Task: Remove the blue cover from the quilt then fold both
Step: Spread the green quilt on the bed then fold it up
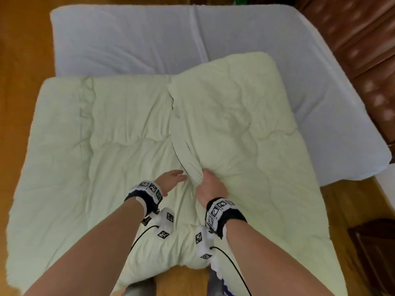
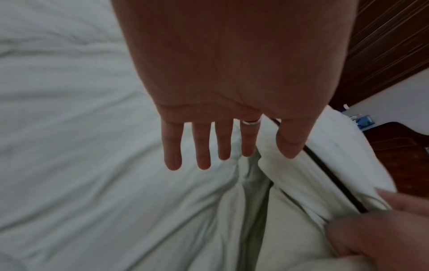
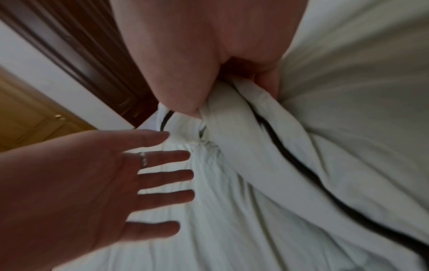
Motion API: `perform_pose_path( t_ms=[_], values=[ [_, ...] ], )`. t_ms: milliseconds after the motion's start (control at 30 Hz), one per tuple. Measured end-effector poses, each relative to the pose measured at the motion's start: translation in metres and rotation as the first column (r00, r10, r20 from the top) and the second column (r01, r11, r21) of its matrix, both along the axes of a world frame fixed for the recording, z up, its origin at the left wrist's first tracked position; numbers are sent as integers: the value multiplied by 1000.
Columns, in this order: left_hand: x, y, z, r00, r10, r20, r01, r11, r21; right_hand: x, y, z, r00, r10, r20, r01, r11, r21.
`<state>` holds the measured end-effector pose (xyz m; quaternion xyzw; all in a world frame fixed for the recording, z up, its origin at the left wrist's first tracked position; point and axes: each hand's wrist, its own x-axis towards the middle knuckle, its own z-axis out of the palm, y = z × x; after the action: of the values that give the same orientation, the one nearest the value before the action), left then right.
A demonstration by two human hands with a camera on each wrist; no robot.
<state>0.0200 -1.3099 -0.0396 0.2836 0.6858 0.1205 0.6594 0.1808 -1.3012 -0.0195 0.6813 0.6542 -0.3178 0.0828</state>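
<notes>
R fingers (image 3: 267,80) curled w/ thumb round a bunched ridge of the quilt (image 1: 106,146), pinching the folded-over edge at mid-seam; right hand (image 1: 210,186) knuckles up in head view. L fingers (image 2: 202,146) straight, slightly spread, holding nothing; left hand (image 1: 171,178) hovers palm-down just beside the pinch, contact w/ fabric can't be told.

Quilt: pale green, spread on the floor (image 1: 21,50) directly in front of the person. R half is doubled over toward centre, its dark-piped edge (image 1: 174,133) running away from the grip along the midline. L half lies flat, one layer.

Blue cover (image 1: 128,39): beyond the quilt, lying flat on the floor, already off; quilt's far R corner overlaps its near edge. Dark brown furniture (image 1: 363,39) at far R.

Judgement: step in hand = fold quilt; cover removal done, cover fold not yet done.

Doing it well, est.:
- L hand should flatten the lower layer at the midline before R drags more over, else wrinkles get trapped.
- R grip is a bunch, not an edge; regrip nearer a corner so the piped edge lands straight.
- Keep far corner square w/ near one.
- Padding is puffy; press air out after each fold.
</notes>
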Motion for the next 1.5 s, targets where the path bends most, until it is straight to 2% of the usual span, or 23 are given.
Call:
perform_pose_path(
  t_ms=[133,267,367,467,533,667,733,800,867,967,1033,1100,1200,1300,1333,1367,1433,1500],
  values=[
    [-49,-29,-15,996,89,20,-89,996,-14,-34,13,-12,970,-242,-16,242,970,27],
    [-51,-42,-31,993,119,18,-119,993,-9,-24,41,-13,961,-277,-21,278,957,79],
    [-29,-43,-40,993,112,20,-112,994,9,-1,49,-27,948,-313,-54,316,948,40],
    [14,-38,-51,991,117,59,-118,993,13,25,51,-52,955,-273,-112,271,962,-34],
    [49,-27,-59,973,199,119,-199,980,-11,47,54,-66,962,-222,-160,213,974,-72],
    [102,30,-73,809,545,221,-536,838,-106,108,62,-83,965,-122,-234,62,967,-249],
    [126,69,-67,763,613,203,-609,788,-93,138,72,-83,953,-94,-287,1,951,-308],
    [158,108,-50,819,559,132,-568,822,46,166,85,-76,929,-93,-357,-25,950,-310],
    [194,143,-24,905,424,28,-418,876,241,191,100,-61,891,-102,-443,-36,956,-292],
    [248,187,25,991,124,45,-130,885,448,229,118,-35,845,-145,-515,32,975,-222],
    [268,201,47,998,-53,35,30,873,487,248,126,-24,827,-204,-523,106,971,-212],
    [262,203,48,997,-58,58,24,886,464,247,134,-21,842,-195,-504,88,970,-228],
    [209,197,14,971,239,27,-234,909,344,205,139,-34,874,-91,-477,-31,970,-242],
    [155,181,-29,864,502,30,-503,862,63,159,142,-60,896,26,-443,-138,965,-223],
    [145,171,-41,855,517,39,-517,856,-28,150,141,-67,898,25,-438,-139,964,-229],
    [138,158,-52,876,481,23,-478,874,-90,142,138,-75,909,19,-416,-126,965,-231],
    [133,130,-70,945,328,-10,-325,930,-171,135,128,-87,941,1,-339,-78,974,-213],
    [135,100,-85,982,189,5,-184,962,-204,138,112,-96,934,-116,-337,61,984,-169]
  ],
)
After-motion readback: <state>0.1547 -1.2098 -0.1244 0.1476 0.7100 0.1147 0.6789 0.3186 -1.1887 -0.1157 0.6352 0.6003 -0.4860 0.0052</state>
